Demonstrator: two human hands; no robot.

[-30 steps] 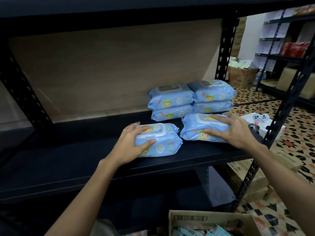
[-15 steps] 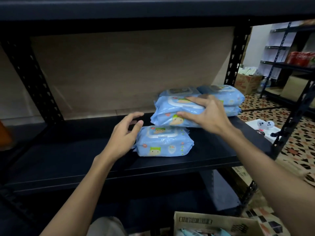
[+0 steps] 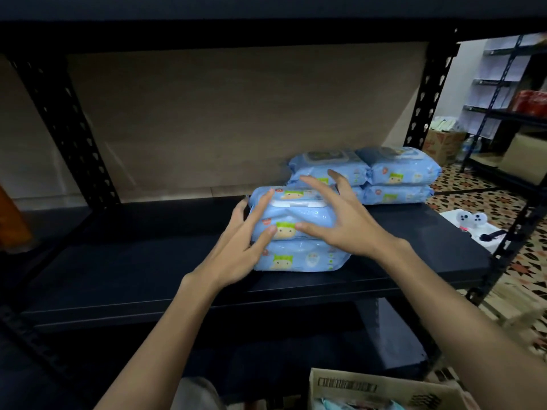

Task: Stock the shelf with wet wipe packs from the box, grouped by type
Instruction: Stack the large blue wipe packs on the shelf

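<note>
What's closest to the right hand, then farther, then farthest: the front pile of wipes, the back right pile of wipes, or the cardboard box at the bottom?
From the right hand:
1. Front pile of wipes: right under its fingers, touching.
2. Back right pile of wipes: behind it, toward the shelf's right end.
3. Cardboard box: farthest, down below the shelf, near the picture's bottom edge.

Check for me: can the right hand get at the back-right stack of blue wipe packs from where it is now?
Probably yes. The right hand rests open on the front stack, and the back-right stack stands just beyond it on the same shelf, nothing between them and its top uncovered.
</note>
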